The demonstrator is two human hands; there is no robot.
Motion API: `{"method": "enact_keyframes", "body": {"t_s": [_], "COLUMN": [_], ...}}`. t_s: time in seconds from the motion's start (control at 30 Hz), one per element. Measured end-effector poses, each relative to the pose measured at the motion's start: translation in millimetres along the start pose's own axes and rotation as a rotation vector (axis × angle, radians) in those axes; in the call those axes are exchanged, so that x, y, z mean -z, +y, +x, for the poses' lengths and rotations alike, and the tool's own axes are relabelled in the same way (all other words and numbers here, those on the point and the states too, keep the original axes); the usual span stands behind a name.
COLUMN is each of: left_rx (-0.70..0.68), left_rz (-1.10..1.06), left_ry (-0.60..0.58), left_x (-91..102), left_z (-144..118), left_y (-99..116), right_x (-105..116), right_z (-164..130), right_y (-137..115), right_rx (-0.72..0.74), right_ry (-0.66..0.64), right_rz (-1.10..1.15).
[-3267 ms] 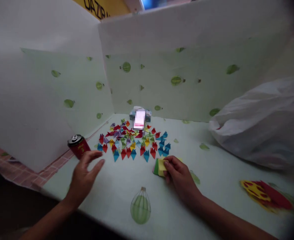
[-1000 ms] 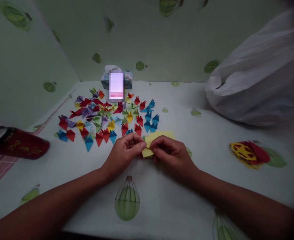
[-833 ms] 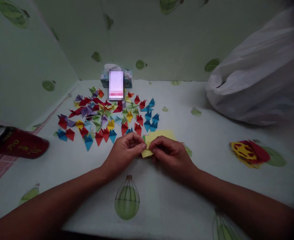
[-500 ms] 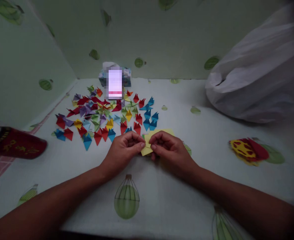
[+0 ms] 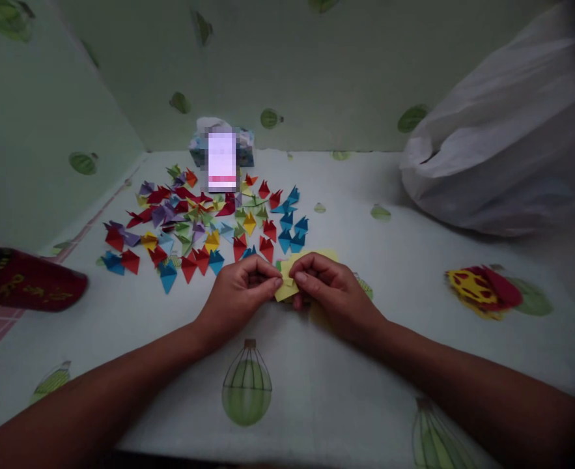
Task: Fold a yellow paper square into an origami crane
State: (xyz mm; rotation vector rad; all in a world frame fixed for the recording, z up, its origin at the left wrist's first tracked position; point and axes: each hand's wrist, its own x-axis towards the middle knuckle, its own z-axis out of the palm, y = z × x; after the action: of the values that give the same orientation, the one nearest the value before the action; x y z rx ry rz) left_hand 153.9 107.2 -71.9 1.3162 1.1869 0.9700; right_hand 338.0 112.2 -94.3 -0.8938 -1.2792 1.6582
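Hands, left (image 5: 241, 290) and right (image 5: 329, 290), are pinching yellow paper (image 5: 286, 288) shut; uneven pressure is risking a crooked crease.

Two hands, left (image 5: 238, 293) and right (image 5: 329, 293); one yellow paper sheet (image 5: 287, 290); one red can (image 5: 26, 286); one white plastic bag (image 5: 502, 150); dozens of folded paper pieces (image 5: 204, 218) (too many to count exactly)

Dim, greenish overall; dark vignetting at corners, wide-angle bending at edges, soft focus, no glare.
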Motion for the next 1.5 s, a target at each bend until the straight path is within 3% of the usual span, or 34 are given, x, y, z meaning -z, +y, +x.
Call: {"method": "enact_keyframes", "body": {"t_s": [0.23,0.63,1.0,1.5], "left_rx": [-0.09,0.056,0.088,0.067], "left_rz": [0.094,-0.058,-0.049,-0.021], "left_ry": [-0.006,-0.092,-0.047,-0.044], "left_x": [-0.1,2.1,0.8,0.5], "left_z": [-2.3,1.8,1.0,1.0], "left_y": [-4.8,-0.4,-1.4,-0.6], "right_x": [-0.9,-2.2,-0.6,0.0], "right_z": [1.4,-0.6,-0.9,-0.5], "right_y": [-2.2,-4.4,-1.3,-0.4], "right_rx": [-0.034,0.027,0.094,0.062], "right_ry": [-0.002,0.061,0.04,0.04], "right_rz": [-0.04,-0.167,-0.291,-0.251]}}
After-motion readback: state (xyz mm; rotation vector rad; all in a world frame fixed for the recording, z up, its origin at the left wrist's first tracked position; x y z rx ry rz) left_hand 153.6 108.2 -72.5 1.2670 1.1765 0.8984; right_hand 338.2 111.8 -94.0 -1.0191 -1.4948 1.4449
